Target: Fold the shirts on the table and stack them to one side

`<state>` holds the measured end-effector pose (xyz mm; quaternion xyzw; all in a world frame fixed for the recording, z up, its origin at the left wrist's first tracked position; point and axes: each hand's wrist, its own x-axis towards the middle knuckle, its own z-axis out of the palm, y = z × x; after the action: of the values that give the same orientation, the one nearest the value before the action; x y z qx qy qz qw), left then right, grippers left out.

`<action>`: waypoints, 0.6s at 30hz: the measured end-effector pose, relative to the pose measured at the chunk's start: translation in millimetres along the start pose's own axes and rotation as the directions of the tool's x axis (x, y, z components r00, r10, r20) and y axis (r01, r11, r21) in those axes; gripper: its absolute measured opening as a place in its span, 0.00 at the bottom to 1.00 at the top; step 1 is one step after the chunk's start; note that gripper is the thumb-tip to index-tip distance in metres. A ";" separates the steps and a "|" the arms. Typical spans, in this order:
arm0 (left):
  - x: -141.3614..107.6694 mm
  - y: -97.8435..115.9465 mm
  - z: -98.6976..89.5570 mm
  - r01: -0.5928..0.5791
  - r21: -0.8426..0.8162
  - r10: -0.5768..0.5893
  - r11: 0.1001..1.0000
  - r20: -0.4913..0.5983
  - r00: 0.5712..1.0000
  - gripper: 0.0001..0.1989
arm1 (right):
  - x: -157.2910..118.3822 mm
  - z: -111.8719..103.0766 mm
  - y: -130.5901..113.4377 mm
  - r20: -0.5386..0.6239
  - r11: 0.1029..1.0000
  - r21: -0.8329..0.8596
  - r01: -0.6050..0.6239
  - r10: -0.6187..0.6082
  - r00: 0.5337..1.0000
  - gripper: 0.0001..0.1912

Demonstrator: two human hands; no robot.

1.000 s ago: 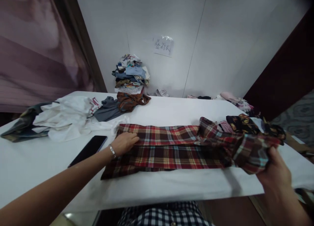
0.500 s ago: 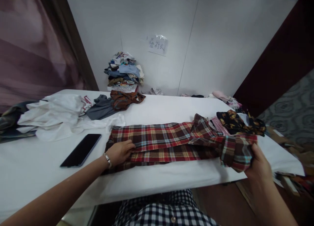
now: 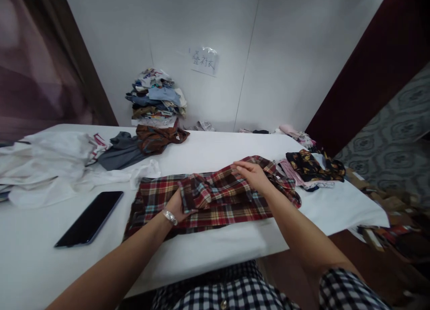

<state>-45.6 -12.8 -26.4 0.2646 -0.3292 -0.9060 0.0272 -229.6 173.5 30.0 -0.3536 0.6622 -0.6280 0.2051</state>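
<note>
A red and brown plaid shirt (image 3: 221,216) lies folded lengthwise on the white table, its collar end to the right. One sleeve is laid back along the top of it, toward the left. My left hand (image 3: 176,208), with a silver bracelet at the wrist, is closed at this sleeve's end; the cloth hides most of its fingers. Over the upper part of the sleeve lies my right hand (image 3: 253,176), fingers stretched out and touching the cloth near the shirt's far edge.
A black phone (image 3: 90,218) lies left of the shirt. Behind it are white garments (image 3: 57,160), a grey garment (image 3: 122,152) and a brown one (image 3: 157,139). Folded clothes (image 3: 311,165) sit at the right. A tall clothes pile (image 3: 157,97) stands by the wall below a paper sign (image 3: 204,60).
My right hand has brought the sleeve from the right edge over onto the shirt and now lies flat on it. My left hand has moved slightly right to the sleeve's end.
</note>
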 end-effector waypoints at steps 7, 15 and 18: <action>-26.6 21.9 -11.2 -0.090 0.052 0.098 0.995 -0.192 0.976 0.28 | 34.6 -92.8 74.3 -0.390 0.851 -0.447 -0.274 0.090 0.916 0.17; -39.4 14.8 -15.4 -0.132 0.272 0.211 0.953 -0.285 0.935 0.12 | 74.4 -104.9 87.2 -0.267 0.651 -0.720 -0.241 0.061 0.962 0.25; -42.0 17.6 -12.6 -0.162 0.309 0.261 0.937 -0.315 0.912 0.11 | 100.0 -100.9 85.0 -0.177 0.579 -0.787 -0.212 0.117 0.977 0.27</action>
<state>-5.6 -24.5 -4.4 0.3857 -0.4691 -0.7807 0.1470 -386.3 166.9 -22.9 -0.3111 0.9133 -0.2589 0.0462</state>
